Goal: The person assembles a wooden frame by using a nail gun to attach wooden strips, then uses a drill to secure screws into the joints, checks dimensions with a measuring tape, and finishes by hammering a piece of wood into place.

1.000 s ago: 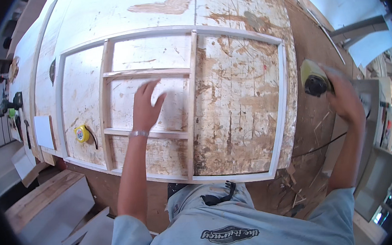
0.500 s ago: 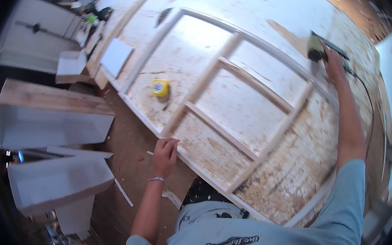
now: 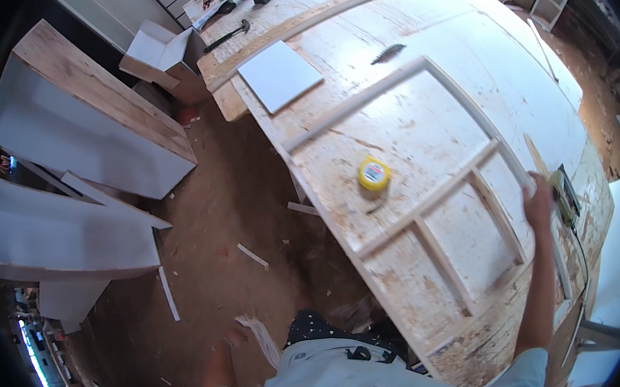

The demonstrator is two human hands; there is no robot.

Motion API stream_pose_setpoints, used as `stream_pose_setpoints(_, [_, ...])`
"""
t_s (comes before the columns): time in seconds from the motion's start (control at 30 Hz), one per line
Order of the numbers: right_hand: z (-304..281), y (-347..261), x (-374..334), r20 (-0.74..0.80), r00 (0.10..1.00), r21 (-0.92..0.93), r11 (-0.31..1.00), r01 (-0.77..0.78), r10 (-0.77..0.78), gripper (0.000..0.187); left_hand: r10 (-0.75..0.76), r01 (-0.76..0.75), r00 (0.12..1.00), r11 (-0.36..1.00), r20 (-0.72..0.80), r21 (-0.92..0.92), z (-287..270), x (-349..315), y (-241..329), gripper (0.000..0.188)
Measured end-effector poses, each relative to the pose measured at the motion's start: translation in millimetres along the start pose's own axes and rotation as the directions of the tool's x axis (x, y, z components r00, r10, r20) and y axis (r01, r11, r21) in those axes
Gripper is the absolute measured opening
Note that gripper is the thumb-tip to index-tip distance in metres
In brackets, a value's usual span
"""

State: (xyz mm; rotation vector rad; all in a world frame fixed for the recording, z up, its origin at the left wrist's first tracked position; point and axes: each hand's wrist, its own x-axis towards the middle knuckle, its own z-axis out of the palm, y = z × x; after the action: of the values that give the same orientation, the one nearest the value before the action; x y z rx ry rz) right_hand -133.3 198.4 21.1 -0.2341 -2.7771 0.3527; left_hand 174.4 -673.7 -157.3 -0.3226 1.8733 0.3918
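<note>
A pale wooden frame (image 3: 464,99) with crossbars lies on the worktable. At its far right rail is my right hand (image 3: 539,203), its fingers closed over the wood. Just beyond that hand, a green corded power tool (image 3: 565,197) rests on the table, apart from my palm as far as I can tell. My left hand (image 3: 227,339) hangs low over the floor by my side, dark and blurred, its fingers unclear. Inside the frame's left bay sits a yellow tape measure (image 3: 373,176).
A white square panel (image 3: 281,76) lies at the table's left edge, near a hammer (image 3: 227,35) and a long wooden strip (image 3: 323,12). White box cabinets (image 3: 91,131) stand left on the brown floor (image 3: 207,202), among scattered offcuts. A black spring-like piece (image 3: 388,53) lies on the table.
My right hand has let go of the power tool and come onto the frame's rail. My left hand has left the table edge and dropped to my side. The view has swung left.
</note>
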Motion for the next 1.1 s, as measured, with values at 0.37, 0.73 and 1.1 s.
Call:
stream_pose_setpoints(0.37, [69, -562, 81, 0.295, 0.852, 0.338, 0.881, 0.33, -0.433, 0.027, 0.257, -0.37, 0.859, 0.909, -0.442, -0.19, -239, 128, -125, 0.033])
stream_pose_setpoints(0.73, [205, -697, 263, 0.193, 0.977, 0.312, 0.949, 0.031, -0.095, 0.034, 0.486, -0.956, 0.215, 0.281, -0.847, -0.081, -760, 96, 72, 0.02])
stream_pose_setpoints(1.1, [461, -868, 688, 0.041, 0.992, 0.594, 0.796, -0.12, 0.119, 0.087, 0.351, -0.891, 0.211, 0.452, -0.912, -0.032, -1201, 155, 127, 0.015])
